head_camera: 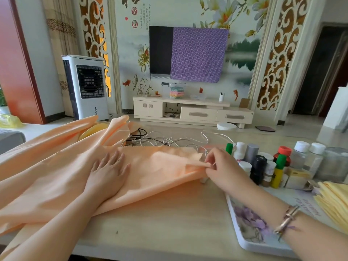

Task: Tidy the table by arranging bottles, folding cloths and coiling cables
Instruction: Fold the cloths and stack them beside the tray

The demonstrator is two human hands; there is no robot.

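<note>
- Big peach cloth [56, 172] is spread over the left half of the table [169, 219], from about 9 o'clock to the middle.
- Left hand [109, 170] lies flat on it, fingers straight and a bit spread.
- Tangle of white cables [169, 140] sits behind the cloth, at 12 o'clock.
- Right hand [220, 168] pinches the cloth's right edge between thumb and fingertips.
- Bottles [263, 162] are bunched at 2 o'clock, at the far end of a floral tray [250, 228], with folded yellow cloths [333, 202] at 3.

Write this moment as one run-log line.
step: folding cloth | left hand: flat on peach cloth | right hand: pinching cloth edge | cables: uncoiled | bottles: grouped right
</note>
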